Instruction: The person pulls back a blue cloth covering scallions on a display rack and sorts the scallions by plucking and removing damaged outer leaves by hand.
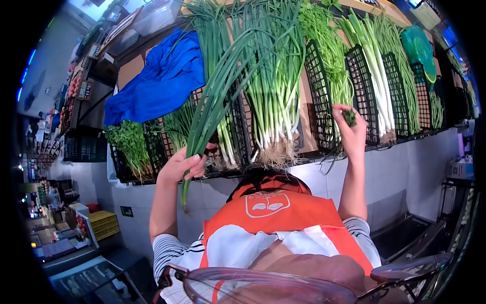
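Note:
My left hand (186,165) is closed around a bunch of long scallions (205,124), whose green leaves reach up and right across the display. To the right, my right hand (352,133) is raised with its fingers curled round a small dark green leafy scrap (350,118). Between the hands lies a thick row of scallions (276,109) with white stems and stringy roots at the near edge. Just behind my right hand are leafy celery-like greens (329,66) in a black crate. Beside them, pale thick leeks (380,91) lean in their section.
A blue cloth (159,78) covers part of the left side, above leafy herbs (132,147). Black mesh dividers (362,78) separate the vegetables. A green plastic bag (418,45) sits at the far right. A yellow crate (103,225) stands lower left.

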`<state>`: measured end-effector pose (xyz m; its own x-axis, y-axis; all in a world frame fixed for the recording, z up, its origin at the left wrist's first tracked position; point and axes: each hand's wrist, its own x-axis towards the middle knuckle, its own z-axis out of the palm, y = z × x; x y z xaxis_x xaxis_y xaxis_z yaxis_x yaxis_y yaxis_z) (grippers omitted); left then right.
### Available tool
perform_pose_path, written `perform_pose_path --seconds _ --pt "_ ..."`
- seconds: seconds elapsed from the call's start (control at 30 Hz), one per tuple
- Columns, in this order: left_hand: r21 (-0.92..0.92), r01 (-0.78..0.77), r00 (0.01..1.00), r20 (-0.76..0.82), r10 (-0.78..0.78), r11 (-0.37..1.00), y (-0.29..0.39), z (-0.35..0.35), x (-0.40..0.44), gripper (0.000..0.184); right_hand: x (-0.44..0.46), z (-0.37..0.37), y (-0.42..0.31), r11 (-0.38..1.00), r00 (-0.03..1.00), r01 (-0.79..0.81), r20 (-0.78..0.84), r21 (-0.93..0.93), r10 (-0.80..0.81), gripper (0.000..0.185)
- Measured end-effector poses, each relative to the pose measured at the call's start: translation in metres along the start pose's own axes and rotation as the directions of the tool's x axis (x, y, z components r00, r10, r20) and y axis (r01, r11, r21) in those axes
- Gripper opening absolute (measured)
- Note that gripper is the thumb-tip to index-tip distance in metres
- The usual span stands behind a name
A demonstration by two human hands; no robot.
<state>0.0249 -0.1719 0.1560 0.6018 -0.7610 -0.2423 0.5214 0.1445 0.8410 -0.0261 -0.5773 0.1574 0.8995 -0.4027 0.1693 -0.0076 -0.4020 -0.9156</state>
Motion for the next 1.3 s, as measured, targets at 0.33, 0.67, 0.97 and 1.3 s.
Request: perform_pose_path --seconds 0.33,0.67,0.97,1.3 --pt "-0.055 0.096 0.98 0.181 -0.085 0.994 -0.026 0.008 -0.004 0.043 0.06 0.019 -0.054 0.464 0.624 0.782 0.505 -0.417 -0.597 0.071" --pt "-0.15 0.105 0.974 0.215 -0.071 0.983 -0.029 0.015 -0.011 0.041 0.067 0.023 -0.055 0.302 0.436 0.9 0.646 -0.315 -0.626 0.018" --pt "-0.219 0.114 0.983 0.168 -0.078 0.969 -0.042 0.018 -0.012 0.04 0.067 0.015 -0.032 0.712 0.783 0.621 0.301 -0.328 -0.544 0.017" --pt "-0.279 0.076 0.98 0.197 -0.021 0.957 -0.046 0.013 -0.017 0.039 0.088 -0.053 -0.019 0.872 1.0 -0.005 0.012 0.49 -0.002 0.024"
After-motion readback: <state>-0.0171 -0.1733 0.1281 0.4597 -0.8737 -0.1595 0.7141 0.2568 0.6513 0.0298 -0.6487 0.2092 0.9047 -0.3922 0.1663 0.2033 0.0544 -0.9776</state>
